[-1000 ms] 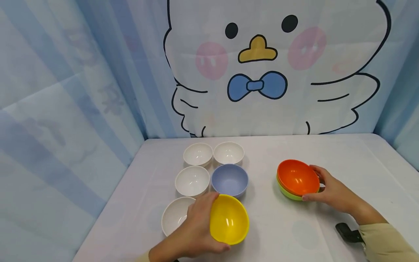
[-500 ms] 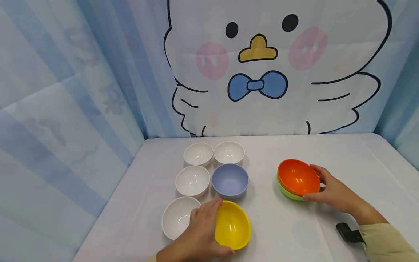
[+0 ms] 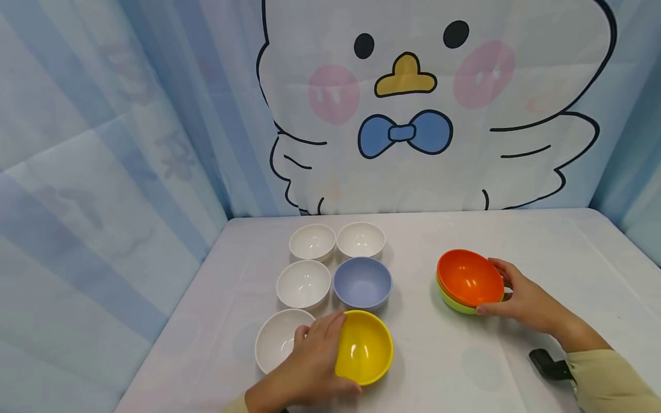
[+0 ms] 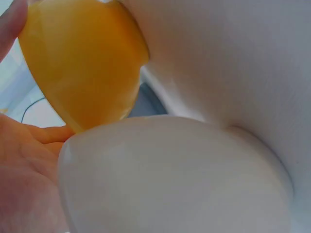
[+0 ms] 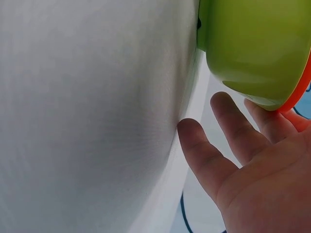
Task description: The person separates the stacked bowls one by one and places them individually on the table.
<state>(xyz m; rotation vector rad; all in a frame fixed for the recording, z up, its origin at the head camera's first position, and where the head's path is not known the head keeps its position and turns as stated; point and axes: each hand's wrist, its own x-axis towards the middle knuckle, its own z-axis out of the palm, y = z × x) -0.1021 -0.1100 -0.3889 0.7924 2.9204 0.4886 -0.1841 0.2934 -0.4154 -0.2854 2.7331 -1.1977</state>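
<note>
My left hand [image 3: 315, 361] holds a yellow bowl [image 3: 365, 349] by its rim, thumb on the near side and fingers on the far side. In the left wrist view the yellow bowl [image 4: 82, 63] stands just beyond a white bowl [image 4: 175, 174]. That white bowl [image 3: 276, 341] is partly covered by my left hand in the head view. At the right, an orange bowl [image 3: 470, 278] sits nested in a green bowl [image 3: 457, 305]. My right hand [image 3: 527, 301] grips this stack at its right side, thumb in front. Its lower fingers [image 5: 238, 124] spread free beneath the green bowl [image 5: 257, 53].
A blue-purple bowl [image 3: 363, 283] stands right behind the yellow one. Several white bowls [image 3: 303, 284] are lined up to its left and behind it. A black strap-like piece [image 3: 549, 367] shows at the right sleeve. A cartoon-printed curtain [image 3: 408, 183] closes off the back of the white-covered table.
My left hand and the yellow bowl dip slightly toward the near side, then come back a little away from me. The right hand and its stack stay put.
</note>
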